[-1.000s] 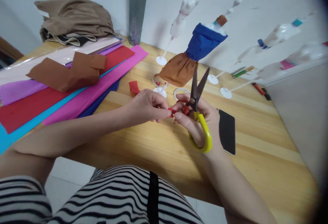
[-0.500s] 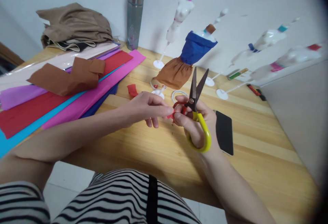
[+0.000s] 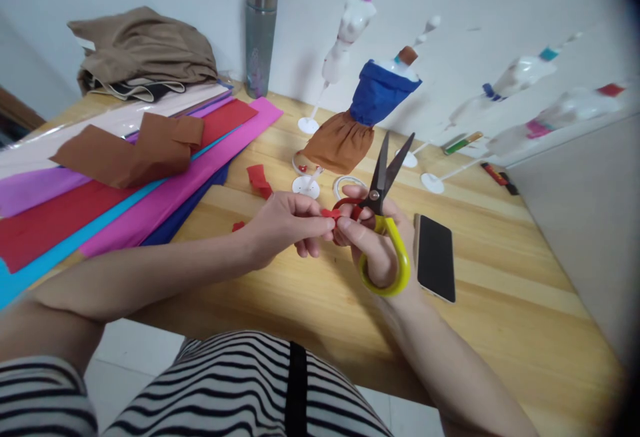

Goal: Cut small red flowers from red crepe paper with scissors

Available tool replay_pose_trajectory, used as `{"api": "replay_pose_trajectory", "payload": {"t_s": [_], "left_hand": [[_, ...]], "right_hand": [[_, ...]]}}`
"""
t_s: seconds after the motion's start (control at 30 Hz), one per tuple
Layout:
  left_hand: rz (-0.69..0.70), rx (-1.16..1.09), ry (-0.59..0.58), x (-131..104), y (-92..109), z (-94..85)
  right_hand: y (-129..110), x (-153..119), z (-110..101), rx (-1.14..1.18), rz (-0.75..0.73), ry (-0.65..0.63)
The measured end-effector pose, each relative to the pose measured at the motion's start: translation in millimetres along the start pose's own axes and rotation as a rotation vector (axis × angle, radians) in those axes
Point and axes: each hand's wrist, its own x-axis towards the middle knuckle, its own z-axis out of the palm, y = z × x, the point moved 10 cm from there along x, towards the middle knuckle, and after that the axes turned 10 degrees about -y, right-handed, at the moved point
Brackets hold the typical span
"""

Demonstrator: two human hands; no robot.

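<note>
My left hand (image 3: 283, 230) pinches a small red piece of crepe paper (image 3: 331, 213) between thumb and fingers. The tip of my right thumb meets the same piece from the other side. My right hand (image 3: 370, 244) also holds a pair of scissors (image 3: 375, 195), its thumb through the yellow loop; the dark blades stand apart and point up, away from me. Just beyond my hands, a small dress form wears a blue top (image 3: 383, 92) and a gathered brown skirt (image 3: 340, 140). Red scraps (image 3: 259, 179) lie on the table near my left hand.
Coloured crepe paper sheets (image 3: 170, 190) and a folded brown cloth (image 3: 145, 47) lie at the left. A thermos (image 3: 261, 30) stands at the back. A tape roll (image 3: 339, 189) sits beyond my hands, a phone (image 3: 436, 257) at the right. Several white dress forms (image 3: 350, 20) stand behind.
My left hand has shifted slightly right and down, closer to my right hand. More of the red piece shows between the fingertips, and a red scrap left of my hand has come into view.
</note>
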Motion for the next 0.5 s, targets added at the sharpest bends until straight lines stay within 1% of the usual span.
{"api": "replay_pose_trajectory", "payload": {"t_s": [0.07,0.2,0.27,0.37,0.5], "left_hand": [[-0.014,0.012,0.008,-0.1,1.1,-1.6],[-0.04,0.044,0.003,-1.0,5.7,-3.2],[-0.057,0.071,-0.014,-1.1,6.8,-2.7],[-0.088,0.11,-0.048,-0.8,6.7,-1.5],[-0.152,0.187,-0.077,-0.3,5.1,0.1]], "right_hand": [[-1.7,1.4,-1.4,-0.004,-0.022,-0.012],[-7.5,3.4,-12.8,0.021,-0.076,0.032],[-9.7,3.7,-15.4,0.013,-0.083,0.033],[-11.7,3.8,-10.2,-0.023,-0.07,-0.029],[-14.4,3.5,4.7,-0.108,-0.038,-0.143]]}}
